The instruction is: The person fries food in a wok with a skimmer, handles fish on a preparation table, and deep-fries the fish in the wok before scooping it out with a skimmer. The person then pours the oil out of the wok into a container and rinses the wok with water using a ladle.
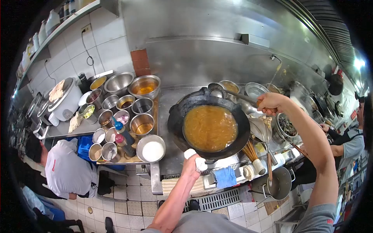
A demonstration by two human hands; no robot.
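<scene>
A large black wok (pixel 243 130) sits on the stove, holding brown, soupy liquid (pixel 210 128). My left hand (pixel 189 167) is closed around a folded white cloth (pixel 201 164) at the wok's near rim. Whether the cloth wraps the wok's handle is hidden. My right hand (pixel 271 103) grips the wooden handle of a ladle (pixel 241 96), raised over the right side of the wok. The ladle's dark bowl end reaches the wok's far rim, above the liquid's surface.
Left of the wok stand several metal bowls, squeeze bottles (pixel 123 141) and a bowl of white granules (pixel 152 151). To the right are strainers (pixel 259 128), a bamboo brush (pixel 254 157) and a deep pot (pixel 280 184). A blue cloth (pixel 225 177) hangs in front. Other people work at both sides.
</scene>
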